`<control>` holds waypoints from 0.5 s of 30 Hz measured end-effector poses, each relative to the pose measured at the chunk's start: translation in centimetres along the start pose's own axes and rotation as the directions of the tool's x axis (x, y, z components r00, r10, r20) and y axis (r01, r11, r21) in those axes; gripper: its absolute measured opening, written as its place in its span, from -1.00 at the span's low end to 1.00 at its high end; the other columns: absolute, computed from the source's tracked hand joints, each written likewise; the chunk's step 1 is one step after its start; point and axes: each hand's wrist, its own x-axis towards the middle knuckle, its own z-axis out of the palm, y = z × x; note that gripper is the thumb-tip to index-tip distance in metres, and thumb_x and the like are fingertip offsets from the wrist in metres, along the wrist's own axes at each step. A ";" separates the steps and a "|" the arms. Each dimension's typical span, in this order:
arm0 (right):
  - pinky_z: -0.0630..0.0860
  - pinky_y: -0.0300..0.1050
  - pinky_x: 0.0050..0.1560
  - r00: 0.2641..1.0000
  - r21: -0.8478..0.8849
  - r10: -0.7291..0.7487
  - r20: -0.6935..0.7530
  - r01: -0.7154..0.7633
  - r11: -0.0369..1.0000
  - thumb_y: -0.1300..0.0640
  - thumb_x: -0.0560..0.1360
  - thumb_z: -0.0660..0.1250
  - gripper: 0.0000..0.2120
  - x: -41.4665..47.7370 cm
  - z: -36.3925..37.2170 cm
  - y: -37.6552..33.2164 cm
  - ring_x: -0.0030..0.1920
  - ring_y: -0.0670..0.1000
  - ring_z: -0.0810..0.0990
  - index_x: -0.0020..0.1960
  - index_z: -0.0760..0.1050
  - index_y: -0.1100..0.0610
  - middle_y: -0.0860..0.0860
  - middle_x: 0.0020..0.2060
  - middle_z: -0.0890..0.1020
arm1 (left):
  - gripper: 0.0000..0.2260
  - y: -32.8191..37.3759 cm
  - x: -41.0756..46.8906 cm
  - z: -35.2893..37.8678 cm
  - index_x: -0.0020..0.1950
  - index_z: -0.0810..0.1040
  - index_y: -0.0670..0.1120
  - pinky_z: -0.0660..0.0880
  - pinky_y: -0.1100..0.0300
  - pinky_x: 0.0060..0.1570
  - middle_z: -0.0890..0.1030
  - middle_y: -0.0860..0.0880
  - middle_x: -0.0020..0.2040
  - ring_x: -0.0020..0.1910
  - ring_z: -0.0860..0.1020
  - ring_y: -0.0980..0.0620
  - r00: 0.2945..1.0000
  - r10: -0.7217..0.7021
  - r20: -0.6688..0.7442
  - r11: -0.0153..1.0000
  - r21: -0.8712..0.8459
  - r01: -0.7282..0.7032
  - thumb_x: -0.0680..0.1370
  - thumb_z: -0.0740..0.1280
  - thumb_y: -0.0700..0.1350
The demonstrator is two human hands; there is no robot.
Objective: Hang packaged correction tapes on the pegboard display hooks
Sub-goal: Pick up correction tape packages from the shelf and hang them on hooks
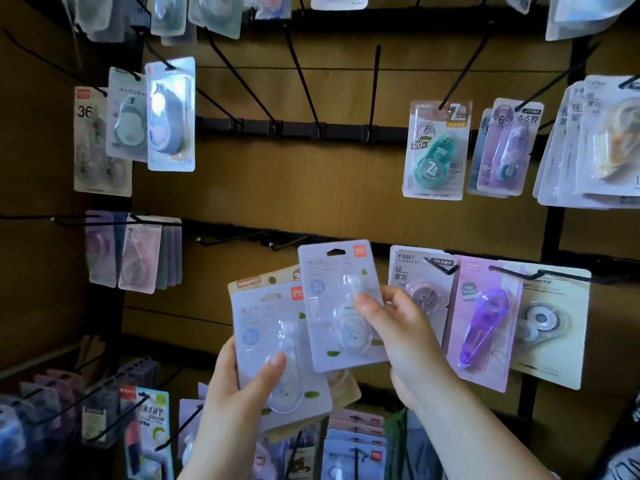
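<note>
My right hand [403, 336] pinches a pale lilac correction tape pack [332, 299] and holds it upright, its hang hole just below two bare black hooks [242, 238] on the middle rail. My left hand [239, 386] grips a small stack of packs [266, 327], thumb across the front one; a beige card shows behind it. The single pack overlaps the stack's right edge.
Wooden display board with black rails and long hooks. Several bare hooks [304, 81] jut from the upper rail. Hung packs: a teal one [436, 150], a purple one [485, 320], a grey-blue one [171, 114]. More stock hangs below [353, 452] and at lower left [145, 434].
</note>
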 end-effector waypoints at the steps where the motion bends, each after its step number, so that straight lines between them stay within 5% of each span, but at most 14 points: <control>1: 0.48 -0.33 -0.32 1.000 -0.023 -0.006 0.000 0.006 1.000 0.15 0.46 0.31 -0.94 0.1 -0.1 0.0 -0.23 -0.12 0.59 -0.13 0.43 0.05 -0.06 -0.20 0.62 | -0.57 0.0 0.0 -0.2 0.06 0.45 0.06 0.50 -0.24 0.05 0.61 -0.12 0.03 0.02 0.59 -0.21 1.000 0.002 -0.015 1.000 0.004 -0.002 0.20 0.35 -0.08; 6: 0.49 -0.42 -0.38 0.997 -0.113 -0.072 -0.032 0.068 0.991 0.13 0.44 0.34 -0.91 0.4 -0.6 0.4 -0.20 -0.12 0.60 -0.14 0.42 0.02 -0.05 -0.18 0.62 | -0.59 0.3 0.0 -1.4 0.16 0.42 0.01 0.49 -0.20 0.05 0.60 -0.13 0.06 0.02 0.58 -0.20 0.998 0.003 -0.061 1.000 -0.002 -0.003 0.32 0.34 -0.13; 10: 0.49 -0.41 -0.40 0.994 -0.143 -0.096 -0.047 0.088 0.986 0.12 0.43 0.34 -0.90 0.5 -1.0 0.5 -0.20 -0.15 0.61 -0.13 0.41 0.02 -0.05 -0.17 0.62 | -0.39 0.6 -0.1 -1.5 0.27 0.39 -0.01 0.49 -0.23 0.08 0.59 -0.13 0.11 0.06 0.58 -0.19 0.999 0.012 -0.039 1.000 0.029 -0.011 0.21 0.34 -0.03; 15: 0.48 -0.39 -0.37 0.989 -0.157 -0.110 -0.098 0.094 0.983 0.14 0.45 0.33 -0.91 0.8 -1.5 0.6 -0.24 -0.16 0.59 -0.14 0.41 0.04 -0.05 -0.20 0.61 | -0.43 0.7 -0.1 -1.0 0.25 0.39 0.00 0.51 -0.22 0.04 0.59 -0.08 0.05 0.03 0.59 -0.17 1.000 0.005 -0.013 1.000 0.029 -0.005 0.23 0.33 -0.04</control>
